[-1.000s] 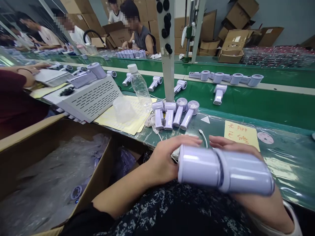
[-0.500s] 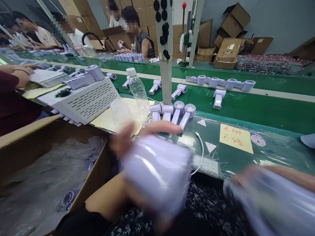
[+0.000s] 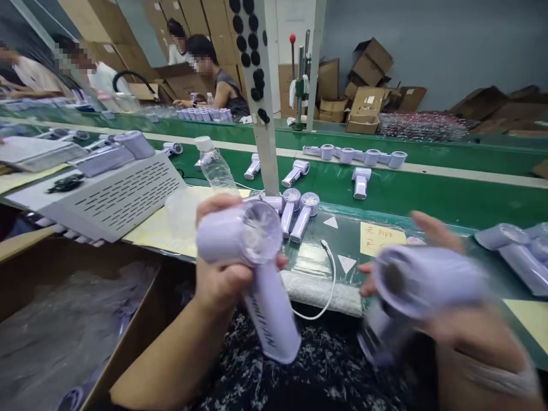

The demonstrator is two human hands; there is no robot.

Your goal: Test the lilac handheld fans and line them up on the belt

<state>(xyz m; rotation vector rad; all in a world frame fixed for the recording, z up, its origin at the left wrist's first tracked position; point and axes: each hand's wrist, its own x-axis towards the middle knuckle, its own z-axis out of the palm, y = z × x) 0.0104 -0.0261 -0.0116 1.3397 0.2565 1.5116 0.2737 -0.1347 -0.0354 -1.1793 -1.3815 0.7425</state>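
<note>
Two pale purple handheld fans are in front of me, one at each hand. My left hand (image 3: 220,285) is closed around the left fan (image 3: 274,308) just under its round head, with the clear-covered end facing me. Its handle slants down to the right and carries dark lettering. To the right, my right hand (image 3: 475,334) grips the right fan (image 3: 432,279), which is smeared by motion. That fan's round opening points left, and its handle hangs below, partly dark. Some fingers of the right hand stick out past the fan head.
More fans (image 3: 302,222) stand by the metal post (image 3: 261,114); others (image 3: 520,251) lie at right. A white cable (image 3: 329,268) and bubble-wrapped strip (image 3: 321,294) are at the bench edge. At left are a plastic bottle (image 3: 214,165), slotted metal box (image 3: 128,200) and open carton (image 3: 141,308).
My view has turned to the right. The left fan has swung so its round end and handle show. My right hand has come inward and up with its fan.
</note>
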